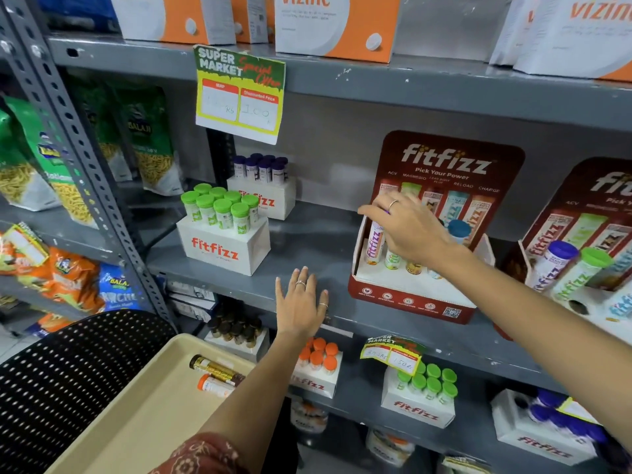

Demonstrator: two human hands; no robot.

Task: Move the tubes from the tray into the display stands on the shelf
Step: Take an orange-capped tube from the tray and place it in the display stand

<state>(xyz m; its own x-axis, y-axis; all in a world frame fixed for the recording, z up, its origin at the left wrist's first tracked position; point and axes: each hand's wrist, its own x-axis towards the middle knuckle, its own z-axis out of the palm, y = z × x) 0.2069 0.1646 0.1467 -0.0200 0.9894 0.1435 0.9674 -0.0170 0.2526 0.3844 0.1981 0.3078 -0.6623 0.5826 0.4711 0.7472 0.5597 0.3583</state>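
Note:
A beige tray (150,408) sits at the lower left and holds two lying tubes, a black-and-gold one (216,368) and an orange-capped one (214,386). On the grey shelf stands a red fitfizz display stand (410,304) with several upright tubes in its slots. My right hand (412,229) is closed over the top of a pink-and-white tube with a purple cap (374,241) in the stand's leftmost slot. A blue-capped tube (459,230) stands behind my wrist. My left hand (301,304) lies flat and open against the shelf's front edge, holding nothing.
A second red stand (578,265) with purple- and green-capped tubes is at the right. White fitfizz boxes of green-capped (222,249) and dark-capped tubes (263,196) stand on the shelf's left. A perforated black chair back (68,378) is beside the tray. More boxes fill the lower shelf.

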